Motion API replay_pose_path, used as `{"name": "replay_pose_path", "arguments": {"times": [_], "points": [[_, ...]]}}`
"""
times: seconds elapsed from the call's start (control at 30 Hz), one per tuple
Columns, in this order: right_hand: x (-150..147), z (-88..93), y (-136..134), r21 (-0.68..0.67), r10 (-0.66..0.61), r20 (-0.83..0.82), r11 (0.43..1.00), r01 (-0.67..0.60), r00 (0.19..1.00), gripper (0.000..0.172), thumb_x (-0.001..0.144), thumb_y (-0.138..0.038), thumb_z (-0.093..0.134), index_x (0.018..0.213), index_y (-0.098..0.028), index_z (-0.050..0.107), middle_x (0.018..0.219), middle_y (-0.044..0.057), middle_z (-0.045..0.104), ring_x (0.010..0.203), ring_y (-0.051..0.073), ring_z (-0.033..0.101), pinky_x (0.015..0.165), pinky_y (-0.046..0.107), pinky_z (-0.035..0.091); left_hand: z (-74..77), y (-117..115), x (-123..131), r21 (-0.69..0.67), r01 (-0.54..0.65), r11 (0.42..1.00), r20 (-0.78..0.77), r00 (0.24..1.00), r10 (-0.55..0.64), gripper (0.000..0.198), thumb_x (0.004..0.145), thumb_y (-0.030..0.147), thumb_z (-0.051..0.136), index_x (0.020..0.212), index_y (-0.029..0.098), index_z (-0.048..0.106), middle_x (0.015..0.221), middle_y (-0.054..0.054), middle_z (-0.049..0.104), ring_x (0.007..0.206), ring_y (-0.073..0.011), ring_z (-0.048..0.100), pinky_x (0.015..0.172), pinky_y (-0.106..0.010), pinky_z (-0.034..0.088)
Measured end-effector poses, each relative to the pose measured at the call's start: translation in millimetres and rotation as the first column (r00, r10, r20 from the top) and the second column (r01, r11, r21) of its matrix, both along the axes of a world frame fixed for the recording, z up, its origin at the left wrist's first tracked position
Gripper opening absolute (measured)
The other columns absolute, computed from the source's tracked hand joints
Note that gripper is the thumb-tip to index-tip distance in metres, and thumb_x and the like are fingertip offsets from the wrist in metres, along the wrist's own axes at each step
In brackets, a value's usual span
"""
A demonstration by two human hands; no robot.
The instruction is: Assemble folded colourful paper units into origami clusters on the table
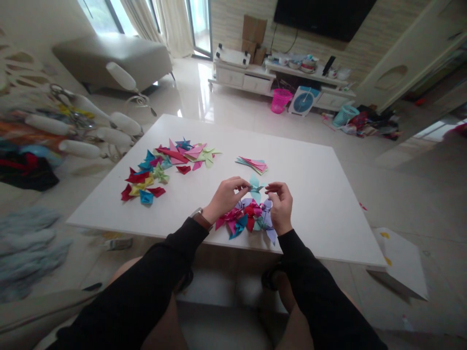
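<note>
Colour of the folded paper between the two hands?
Folded paper is light turquoise; best in head view.

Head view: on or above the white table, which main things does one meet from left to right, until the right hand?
Pile of colourful folded papers → left hand → pale blue folded paper → right hand.

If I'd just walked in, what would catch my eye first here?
Probably the pale turquoise folded paper, held by the left hand over the white table, with the right hand close beside it. Next comes the bright cluster of folded pieces at the table's near edge, then the colourful scatter of pieces on its left side.
</note>
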State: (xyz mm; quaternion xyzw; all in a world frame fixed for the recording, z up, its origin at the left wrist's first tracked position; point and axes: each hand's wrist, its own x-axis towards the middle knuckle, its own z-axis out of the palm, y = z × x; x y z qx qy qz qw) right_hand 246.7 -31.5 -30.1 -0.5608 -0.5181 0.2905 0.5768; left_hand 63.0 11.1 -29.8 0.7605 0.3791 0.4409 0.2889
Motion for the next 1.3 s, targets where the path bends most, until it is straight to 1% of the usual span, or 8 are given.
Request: {"name": "replay_pose_path", "arguments": {"times": [0.13,0.23,0.33,0.43,0.77,0.97,1.13,1.3], "points": [[-1,1.6,-2,-0.044,0.056,0.091,0.998,-0.052,0.994,0.009,0.079,-0.029,0.064,0.084,-0.022,0.065,0.086,0.002,0.066,0.078,0.019,0.061,0.066,0.030,0.048,0.7,-2,2,0.002,0.017,1.000,-0.004,1.000,-0.017,0.008,0.090,0.017,0.065,0.089,0.018,0.073,0.083,-0.003,0.070,0.076,-0.0140,0.064,0.073,-0.026,0.051],[3,5.6,-1,-0.002,0.057,0.181,0.998,-0.057,0.982,0.013,0.081,-0.033,0.068,0.075,-0.022,0.064,0.077,0.001,0.063,0.072,0.017,0.059,0.063,0.029,0.046,1.9,-3,4,-0.017,0.021,1.000,-0.008,1.000,-0.021,0.012,0.091,0.020,0.064,0.099,0.018,0.073,0.084,-0.003,0.071,0.077,-0.0141,0.065,0.074,-0.026,0.052],[20,8.7,7,0.028,-0.017,0.224,1.000,0.011,0.974,0.015,0.082,-0.034,0.068,0.074,-0.021,0.065,0.076,0.001,0.064,0.070,0.017,0.059,0.061,0.029,0.046,1.7,0,3,-0.052,-0.011,0.999,-0.009,1.000,0.011,0.024,0.093,0.019,0.061,0.115,0.019,0.070,0.085,-0.002,0.072,0.076,-0.0131,0.065,0.076,-0.026,0.052],[44,7.1,16,-0.006,-0.113,0.286,0.993,0.119,0.952,0.018,0.079,-0.037,0.069,0.074,-0.020,0.067,0.077,0.003,0.068,0.068,0.018,0.060,0.060,0.030,0.046,-1.1,4,0,-0.063,-0.062,0.996,-0.016,0.998,0.061,0.026,0.090,0.014,0.058,0.114,0.019,0.068,0.084,-0.001,0.071,0.075,-0.0123,0.065,0.074,-0.025,0.052],[97,-33.5,18,-0.275,0.017,0.637,0.939,0.206,0.771,0.015,0.076,-0.034,0.064,0.071,-0.022,0.070,0.074,0.004,0.073,0.066,0.020,0.062,0.067,0.033,0.045,-4.1,5,-13,-0.075,-0.092,0.993,-0.037,0.995,0.090,0.036,0.081,0.006,0.056,0.114,0.018,0.065,0.086,-0.001,0.070,0.073,-0.0123,0.063,0.069,-0.025,0.051],[87,-50.6,21,-0.353,0.031,0.679,0.890,0.290,0.733,0.010,0.074,-0.030,0.064,0.073,-0.023,0.071,0.079,0.006,0.075,0.075,0.023,0.066,0.069,0.033,0.043,-3.4,5,-14,-0.073,-0.092,0.993,-0.050,0.995,0.089,0.037,0.081,0.005,0.056,0.114,0.018,0.064,0.087,-0.002,0.071,0.074,-0.0128,0.063,0.072,-0.026,0.052],[76,-43.1,20,-0.392,0.087,0.711,0.873,0.291,0.698,0.018,0.073,-0.033,0.066,0.089,-0.024,0.067,0.082,0.004,0.073,0.074,0.022,0.063,0.066,0.032,0.039,-1.0,7,-17,-0.076,-0.091,0.993,-0.073,0.994,0.086,0.036,0.081,0.004,0.055,0.113,0.018,0.063,0.088,-0.002,0.071,0.075,-0.0137,0.064,0.074,-0.028,0.052],[76,-33.7,18,-0.370,0.069,0.656,0.897,0.241,0.752,0.021,0.077,-0.034,0.062,0.094,-0.022,0.063,0.089,0.005,0.070,0.071,0.019,0.059,0.067,0.033,0.042,-2.2,8,-23,-0.092,-0.085,0.992,-0.100,0.992,0.075,0.034,0.081,0.006,0.054,0.111,0.018,0.063,0.088,-0.002,0.071,0.076,-0.0141,0.064,0.074,-0.028,0.051]]}}
